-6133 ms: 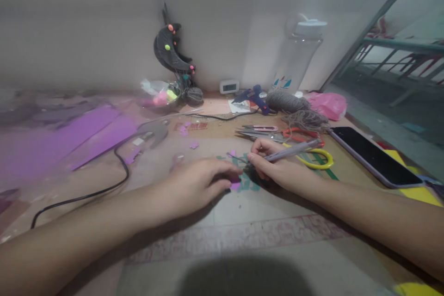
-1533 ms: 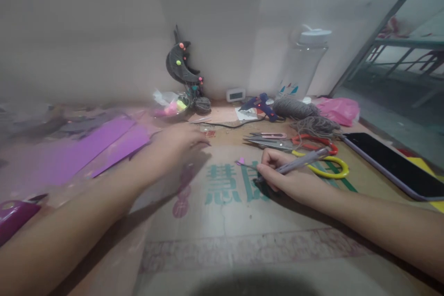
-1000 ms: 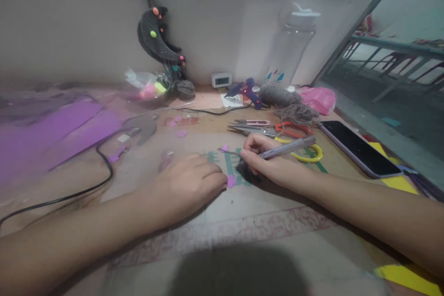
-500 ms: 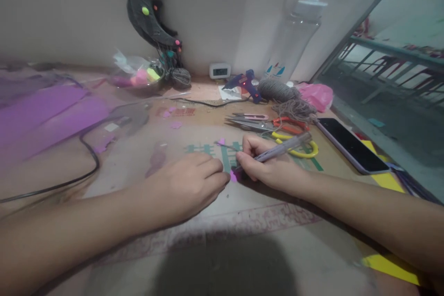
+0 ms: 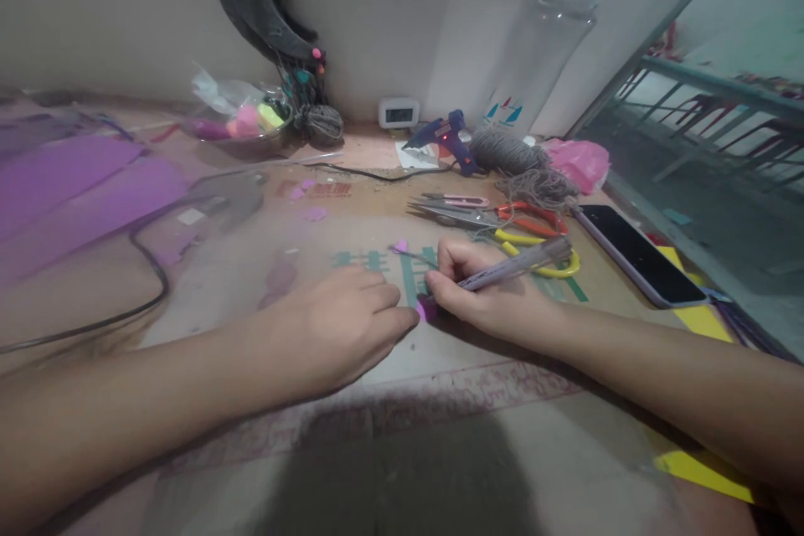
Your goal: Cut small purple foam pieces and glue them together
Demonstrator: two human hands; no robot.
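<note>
My right hand [image 5: 481, 285] is closed round a greyish-purple pen [image 5: 518, 264], its upper end slanting up to the right. A thin dark stem [image 5: 415, 255] sticks out to the left from the same fingers, with a bit of purple [image 5: 400, 246] at its end. My left hand [image 5: 352, 327] rests on the cardboard with fingers curled and closed at the edge of a small purple flower cutout [image 5: 427, 311]. That cutout lies between both hands, partly covered, under the pen's hidden tip. More purple flower cutouts [image 5: 315, 214] lie farther back.
Scissors with yellow handles [image 5: 569, 262], orange-handled pliers [image 5: 540, 220] and pink thread snips [image 5: 458, 201] lie beyond my right hand. A phone [image 5: 641, 255] is at right. Behind are a glue gun [image 5: 449, 138], grey yarn [image 5: 508, 155] and a bottle [image 5: 540, 59]. Purple sheets [image 5: 94, 201] lie left.
My left hand reached toward the cutouts at the back left, then came back beside my right hand with a flower cutout. My right hand keeps the pen and stem. The view has shifted.
</note>
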